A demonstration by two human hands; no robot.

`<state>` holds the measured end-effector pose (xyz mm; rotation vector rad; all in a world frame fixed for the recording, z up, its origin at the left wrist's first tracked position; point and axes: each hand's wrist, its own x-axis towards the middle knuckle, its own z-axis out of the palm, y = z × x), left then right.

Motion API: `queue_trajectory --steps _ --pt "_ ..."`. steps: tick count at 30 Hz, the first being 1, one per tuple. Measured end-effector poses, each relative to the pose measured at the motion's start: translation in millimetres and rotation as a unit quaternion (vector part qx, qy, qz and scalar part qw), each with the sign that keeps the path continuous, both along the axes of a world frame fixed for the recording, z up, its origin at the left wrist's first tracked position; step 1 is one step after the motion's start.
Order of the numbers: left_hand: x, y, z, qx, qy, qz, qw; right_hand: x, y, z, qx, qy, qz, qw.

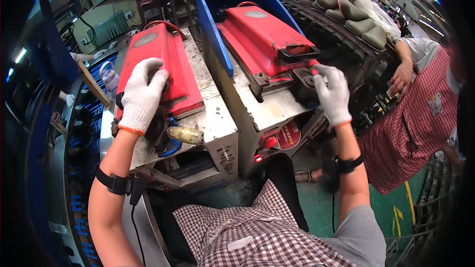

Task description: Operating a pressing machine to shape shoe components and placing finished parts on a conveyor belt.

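My left hand, in a white knit glove, is over the front of the left red machine cover. Its fingers bend loosely, with a gap between thumb and forefinger. No object shows in it, though the palm side is hidden. My right hand, gloved the same way, is by the front right corner of the right red cover. Its thumb and fingers are apart, close to a dark metal piece; I cannot tell whether they touch it. A black handle crosses that cover's front.
A taped yellowish bar juts from the left machine. Blue panels surround the right machine, with a lit red switch below. Several olive-green padded pieces lie on the rack behind. A person in a red checked apron stands at right.
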<state>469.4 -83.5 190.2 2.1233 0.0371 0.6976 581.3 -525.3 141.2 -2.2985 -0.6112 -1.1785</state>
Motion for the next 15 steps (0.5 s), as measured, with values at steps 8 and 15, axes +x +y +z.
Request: queue_trajectory --steps 8,15 --pt "35.4 -126.3 12.6 0.302 -0.055 -0.175 0.936 -21.2 -28.0 1.1 -0.109 0.258 -0.186 0.942" --pt "88.7 -188.4 -20.7 0.408 -0.076 -0.262 0.871 -101.3 -18.1 18.9 -0.012 0.412 0.097 0.906"
